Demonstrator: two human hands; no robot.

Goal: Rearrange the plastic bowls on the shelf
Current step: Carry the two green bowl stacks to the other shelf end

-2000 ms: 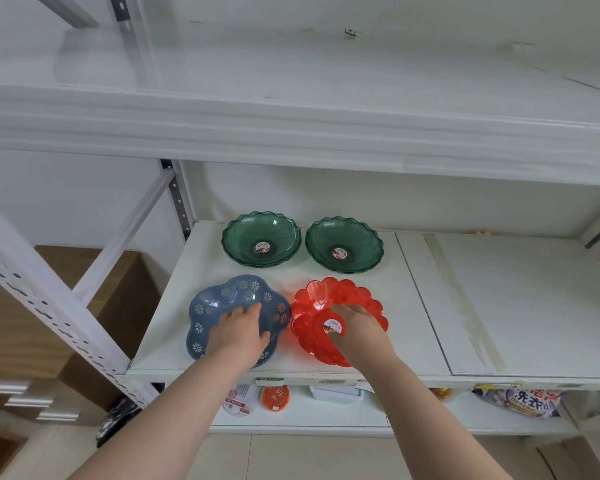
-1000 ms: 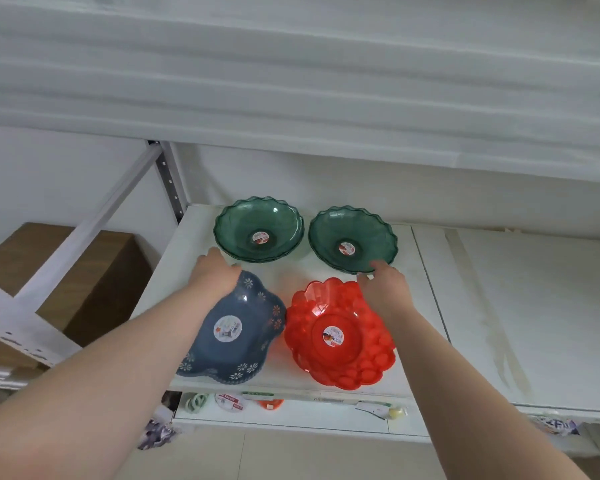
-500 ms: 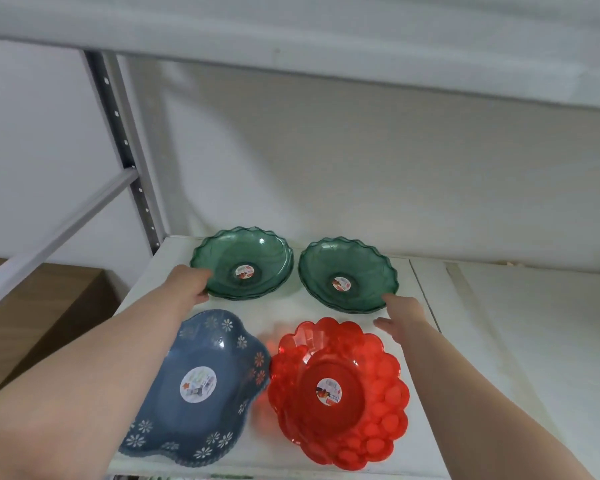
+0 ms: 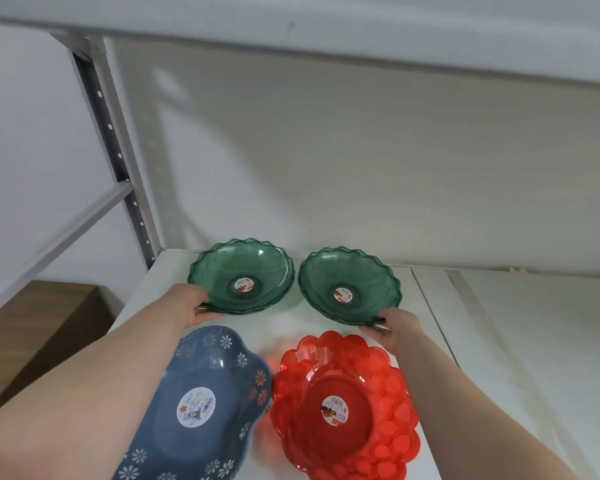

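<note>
Four plastic bowls sit on the white shelf (image 4: 326, 327), two in a back row at the centre of the frame and two in a front row along the lower edge.

Back row: the left green bowl (image 4: 241, 276) stands just left of centre, and the right green bowl (image 4: 349, 285) stands just beside it, the scalloped rims close together but apart. Each appears to be a nested stack of more than one bowl, judging by the layered rims, and each carries a round sticker in its base.

Front row: the blue bowl (image 4: 201, 403), patterned with white flowers, lies at lower left, partly covered by the left forearm. The red bowl (image 4: 343, 407) lies at lower centre, its rim touching or nearly touching the blue one; which, I cannot tell.

The left hand (image 4: 184, 306) is at the near left rim of the left green bowl, fingers curled round the edge with the thumb beneath, closed on the rim. The right hand (image 4: 395, 329) is at the near right rim of the right green bowl, fingers likewise pinched on the edge. Both bowls appear to rest on the shelf surface.

A grey perforated upright (image 4: 115, 150) rises in the upper left of the frame, with a diagonal brace (image 4: 56, 237) running from it toward the left edge. A brown wooden surface (image 4: 32, 323) shows at middle left, below shelf level. An upper shelf edge (image 4: 326, 39) spans the top of the frame.
</note>
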